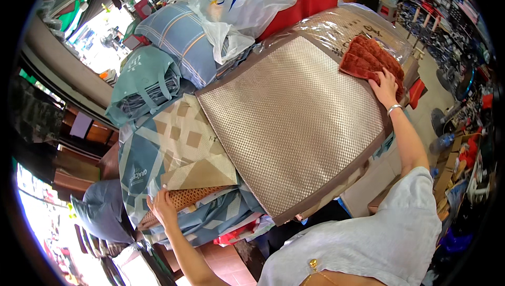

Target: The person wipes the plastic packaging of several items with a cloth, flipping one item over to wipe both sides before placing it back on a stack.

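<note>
A large woven mat [296,124] with a brown border lies over a heap of packed bedding. My right hand [384,85] rests at its far right corner, fingers on a rust-red plush cloth [365,58]; whether they grip it I cannot tell. To the left, my left hand [161,205] is at the edge of a beige checked mat [189,128], whose near part is folded back over a brown honeycomb-textured mat [197,195]. Its fingertips are partly hidden at that edge, so its hold is unclear. Beneath lies a blue-and-white patterned bag [138,167] bearing writing.
Beyond the mats are a blue plaid pillow [177,37], a green tote bag [146,81], a white plastic bag [244,2] and a red bundle [311,2]. Crowded shelves [446,2] and fans [442,120] stand at the right. A dark cushion [100,211] is at the left.
</note>
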### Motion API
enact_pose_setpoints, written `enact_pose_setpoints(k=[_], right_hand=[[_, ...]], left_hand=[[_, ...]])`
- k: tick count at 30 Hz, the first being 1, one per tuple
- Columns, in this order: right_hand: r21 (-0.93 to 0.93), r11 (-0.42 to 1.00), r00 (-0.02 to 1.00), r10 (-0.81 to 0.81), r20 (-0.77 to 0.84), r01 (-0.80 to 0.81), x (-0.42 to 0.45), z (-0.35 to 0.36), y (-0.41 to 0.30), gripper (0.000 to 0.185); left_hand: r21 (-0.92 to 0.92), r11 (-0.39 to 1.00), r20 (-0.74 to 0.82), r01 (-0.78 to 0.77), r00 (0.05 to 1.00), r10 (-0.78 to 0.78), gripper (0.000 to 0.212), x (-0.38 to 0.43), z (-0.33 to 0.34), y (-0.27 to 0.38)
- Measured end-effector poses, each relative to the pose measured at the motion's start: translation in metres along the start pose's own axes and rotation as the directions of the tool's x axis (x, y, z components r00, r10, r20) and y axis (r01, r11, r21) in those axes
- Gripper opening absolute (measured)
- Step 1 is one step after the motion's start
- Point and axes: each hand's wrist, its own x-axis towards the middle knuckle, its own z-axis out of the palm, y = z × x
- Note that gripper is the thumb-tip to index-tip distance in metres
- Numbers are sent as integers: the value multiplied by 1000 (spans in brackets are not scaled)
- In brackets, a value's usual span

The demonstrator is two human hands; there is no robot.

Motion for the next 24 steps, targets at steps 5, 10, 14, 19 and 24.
enact_pose_setpoints(k=[5,10,14,19,24], right_hand=[[81,978,978,-184,-101,192,13,-13,-15,27],[754,612,955,-289,-66,237,-13,-47,-50,23],[781,587,877,-469,110,216,-66,-70,-122,20],[699,610,764,-629,141,373,-108,-47,-150,33],[390,603,660,-751,-15,695,-128,-55,-208,50]], left_hand=[[-52,998,-89,46,995,-51,19,-36,-8,-34],[79,994,16,-72,997,71,67,38,-15,-5],[-14,989,85,-148,985,149,50,26,-8,-45],[-90,955,-31,-284,959,282,37,-48,-10,-34],[95,994,-140,-60,987,73,33,-60,-28,-69]])
